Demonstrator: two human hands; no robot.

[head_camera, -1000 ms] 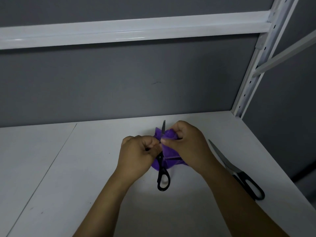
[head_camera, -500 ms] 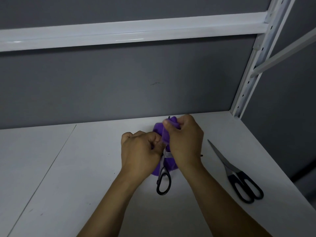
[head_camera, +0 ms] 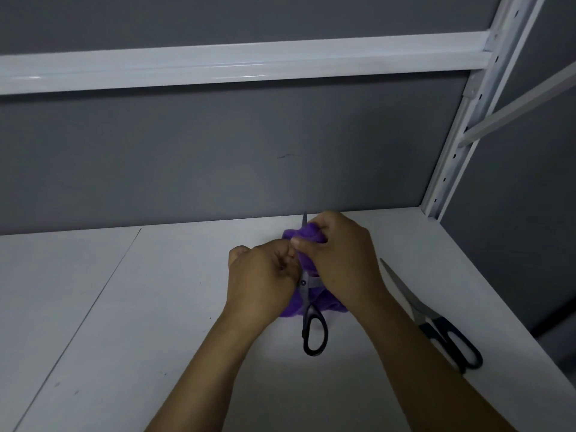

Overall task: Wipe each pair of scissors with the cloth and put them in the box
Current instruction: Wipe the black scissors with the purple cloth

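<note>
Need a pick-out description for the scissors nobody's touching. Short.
Start at the white shelf board and follow it to its right side, in front of the perforated upright post. The loose scissors lie flat there, beside the right forearm, blades pointing toward the back wall. The other pair is gripped with purple cloth by the left hand and right hand; this one lies bare.
</note>
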